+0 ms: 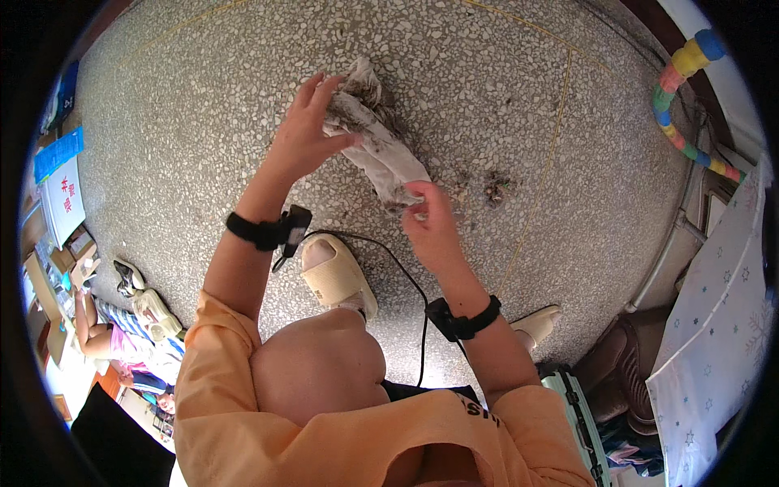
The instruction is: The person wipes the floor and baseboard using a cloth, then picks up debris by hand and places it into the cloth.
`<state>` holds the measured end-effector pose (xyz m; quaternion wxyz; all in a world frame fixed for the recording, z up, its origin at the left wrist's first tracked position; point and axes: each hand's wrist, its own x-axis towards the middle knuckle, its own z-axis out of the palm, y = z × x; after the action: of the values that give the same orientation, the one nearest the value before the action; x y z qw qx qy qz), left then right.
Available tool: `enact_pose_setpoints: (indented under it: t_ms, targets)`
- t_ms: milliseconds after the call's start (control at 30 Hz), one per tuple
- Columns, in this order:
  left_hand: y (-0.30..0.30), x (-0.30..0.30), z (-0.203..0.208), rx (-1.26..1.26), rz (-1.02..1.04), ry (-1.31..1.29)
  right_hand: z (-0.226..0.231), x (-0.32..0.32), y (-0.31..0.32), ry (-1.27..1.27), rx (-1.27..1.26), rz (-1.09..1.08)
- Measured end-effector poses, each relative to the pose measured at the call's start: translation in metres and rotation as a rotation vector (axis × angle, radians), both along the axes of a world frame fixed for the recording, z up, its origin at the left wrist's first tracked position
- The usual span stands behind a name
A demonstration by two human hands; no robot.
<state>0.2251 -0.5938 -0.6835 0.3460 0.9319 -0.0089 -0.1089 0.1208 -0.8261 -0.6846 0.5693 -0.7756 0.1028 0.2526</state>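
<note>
A crumpled white cloth [380, 154], smudged with dark dirt and dust, stretches slantwise over the speckled floor between my hands. My left hand [304, 134] is at its far end, thumb and fingers spread on either side of the fabric; whether the fingertips touch it is hard to tell. With bent fingers, my right hand [430, 223] pinches the cloth's near right end. Grey-brown fluff clings along the far edge of the cloth. Just right of it, a small clump of dust and hair [497, 188] lies on the floor.
Below my hands are my slippered foot [337, 272] and a black cable [406, 280] joining the wrist bands. Shoes [146, 300], boxes and another person [122, 341] are at the left. A multicoloured wrapped tube [669, 97], a pipe [661, 260] and a pale patterned cover [714, 341] line the right.
</note>
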Motion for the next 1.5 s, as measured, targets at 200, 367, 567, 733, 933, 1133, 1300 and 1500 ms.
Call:
enact_pose_setpoints:
  t_ms: [200,367,567,733,933,1133,1300,1500]
  targets:
    - [-0.01,0.023,-0.026,0.117,-0.236,0.176,-0.049,0.008,0.023,0.102,0.003,0.037]
    - [-0.027,-0.016,-0.007,-0.604,0.122,0.688,-0.029,0.021,0.042,0.061,0.526,-0.344]
    - [-0.036,-0.037,0.014,-1.051,0.261,0.776,-0.01,0.025,0.042,0.275,0.827,-0.571]
    - [-0.023,-0.021,0.027,-0.08,-0.008,-0.006,0.002,0.044,0.031,0.188,0.792,-0.569]
    - [-0.028,-0.035,0.028,-1.142,0.4,0.607,0.01,0.041,0.046,0.323,0.829,-0.421]
    - [0.077,-0.074,-0.014,-0.154,0.366,0.201,0.011,0.006,0.048,-0.038,0.296,0.092]
    - [0.048,-0.122,-0.05,-0.046,0.193,0.33,-0.014,-0.043,0.031,-0.022,0.197,0.1]
    - [-0.036,-0.099,-0.046,-0.528,0.138,0.621,-0.014,-0.058,0.022,-0.065,0.029,0.085]
